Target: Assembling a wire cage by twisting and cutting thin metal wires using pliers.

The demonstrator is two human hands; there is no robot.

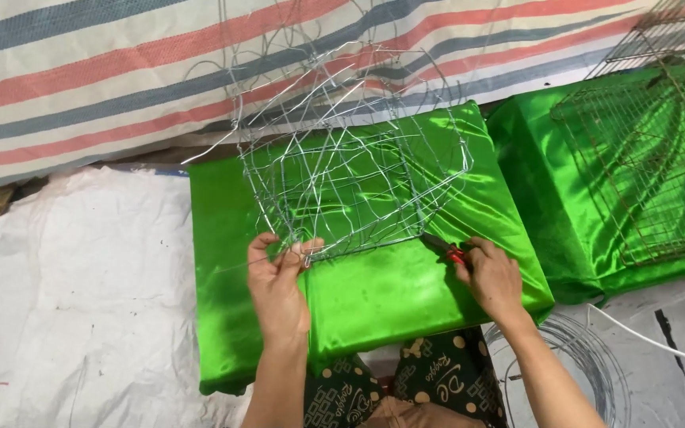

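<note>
Left hand (pixel 277 287), fingers pinched on near rim of silver wire mesh basket (pixel 350 170); right hand (pixel 491 277), at basket's four o'clock, clamped around red-handled pliers (pixel 445 249) pointing ten o'clock toward rim, on green satin cushion (pixel 374 293)

Left hand (pixel 277 289) pinches wire basket (pixel 350 166) rim; right hand (pixel 491 279) holds red-handled pliers (pixel 445 249) over green cushion (pixel 374 293)

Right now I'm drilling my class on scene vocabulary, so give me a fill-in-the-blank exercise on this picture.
1. The left hand grips the edge of a wire ____.
2. The right hand holds pliers with ____ handles.
3. The frame rests on a shiny ____ cushion.
4. A rusty mesh grid lies on the other cushion, to the person's ____.

Missing words: frame; red; green; right
</note>
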